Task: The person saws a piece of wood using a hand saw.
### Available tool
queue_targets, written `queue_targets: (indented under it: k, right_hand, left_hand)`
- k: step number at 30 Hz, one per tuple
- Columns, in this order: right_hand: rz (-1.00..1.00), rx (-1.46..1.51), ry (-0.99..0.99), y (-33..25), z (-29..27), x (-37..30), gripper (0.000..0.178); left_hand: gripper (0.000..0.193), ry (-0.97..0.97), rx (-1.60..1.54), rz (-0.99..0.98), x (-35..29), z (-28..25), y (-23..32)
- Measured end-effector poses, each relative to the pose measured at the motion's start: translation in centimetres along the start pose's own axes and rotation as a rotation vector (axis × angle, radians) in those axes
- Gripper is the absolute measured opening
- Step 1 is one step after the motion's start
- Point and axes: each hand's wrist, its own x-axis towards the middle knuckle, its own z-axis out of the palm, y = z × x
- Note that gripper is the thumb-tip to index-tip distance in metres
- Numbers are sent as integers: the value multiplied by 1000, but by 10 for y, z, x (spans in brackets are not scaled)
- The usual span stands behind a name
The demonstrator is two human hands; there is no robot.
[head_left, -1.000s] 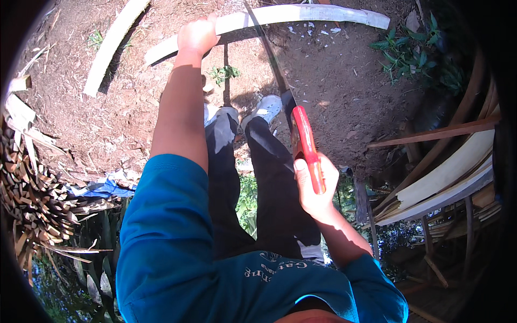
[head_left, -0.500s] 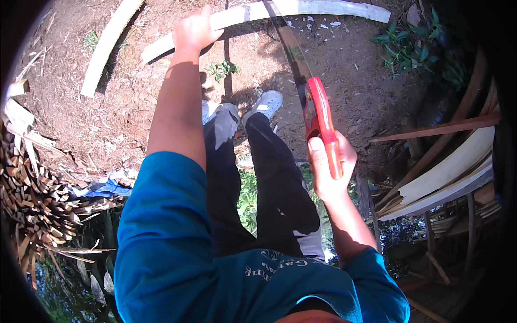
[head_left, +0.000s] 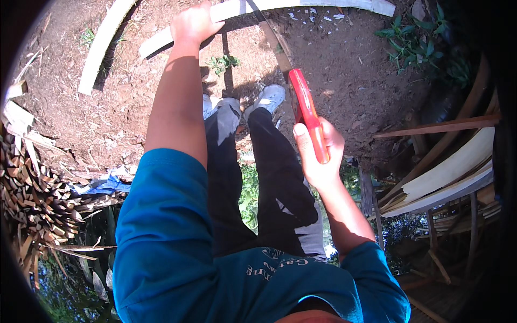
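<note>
A pale, curved wooden strip (head_left: 234, 8) stretches across the far ground. My left hand (head_left: 193, 24) is wrapped over it near its left end, thumb pointing right. My right hand (head_left: 322, 149) grips the red handle of a handsaw (head_left: 305, 99). The saw's long blade slants up and left to the strip, meeting it right of my left hand. Whether the teeth sit in a cut cannot be made out, as the blade's far end leaves the picture. Small white chips (head_left: 326, 18) are scattered just under the strip.
Another pale strip (head_left: 102, 48) lies at the far left. Stacked split wood (head_left: 35, 199) and a blue plastic scrap (head_left: 107, 184) are on the left. Long boards (head_left: 447, 177) rest on a wooden rack at right. Green weeds (head_left: 412, 46) grow at the far right; my shoes (head_left: 266, 99) are below the strip.
The saw and my right hand have moved forward and to the left, pushing the handle closer to the strip. My left hand keeps its hold, shifted slightly with the view.
</note>
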Motion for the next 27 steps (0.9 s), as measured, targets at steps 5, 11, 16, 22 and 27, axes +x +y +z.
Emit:
queue_targets:
  k: [5,11,16,22,27]
  right_hand:
    - [-42,-56,10,2,0,-6,30]
    - [-32,-18,-25,2,-6,-19,31]
    - [-48,-26,-22,0,-9,-16,29]
    - [-64,-2,-28,-2,-10,-17,28]
    - [-46,8,-25,-1,-10,-20,27]
  left_hand:
    - [37,98,-48,110,-2,20,-8]
    - [30,276,-140,235,7,70,-25]
    - [32,270,-149,276,9,69,-24]
    - [31,242,-120,262,7,63,-24]
    - [31,226,-123,263,7,66,-24]
